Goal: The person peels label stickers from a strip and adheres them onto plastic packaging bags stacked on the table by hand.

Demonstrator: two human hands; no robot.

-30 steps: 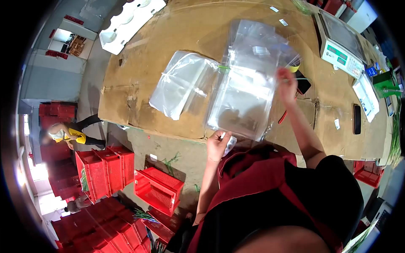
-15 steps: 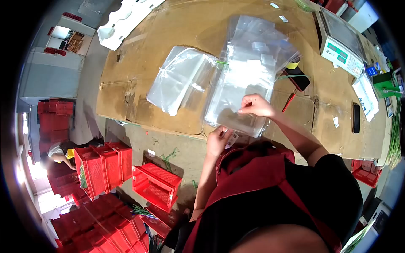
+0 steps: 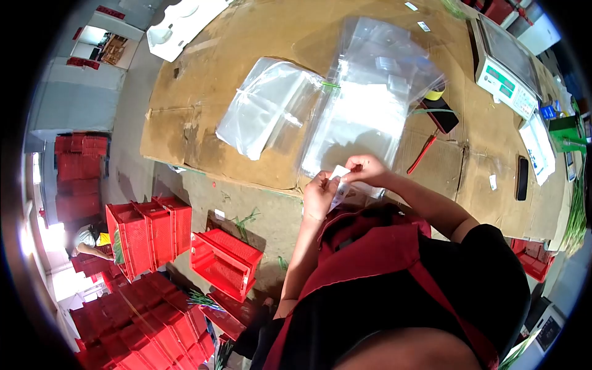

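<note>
My left hand [image 3: 319, 192] is closed on a strip of white labels [image 3: 338, 173] at the table's front edge. The fingers of my right hand [image 3: 366, 169] are pinched at the strip's upper end, touching it or very near it. Beneath and beyond my hands lies a fanned stack of clear plastic bags [image 3: 361, 114], with small labels on some of the upper ones. To its left is a folded pile of clear bags [image 3: 262, 111]. A green strand [image 3: 330, 84] lies between the two piles.
A digital scale [image 3: 505, 74] stands at the right of the cardboard-covered table [image 3: 185, 132]. Yellow tape [image 3: 434, 94], a red pen-like object [image 3: 422, 154] and a dark phone [image 3: 522, 177] lie nearer. Red crates [image 3: 225, 262] stand on the floor at left, where another person [image 3: 89, 240] bends.
My right hand has moved left and toward me, from over the bags to the label strip. My left hand has raised the strip slightly, and the two hands now meet.
</note>
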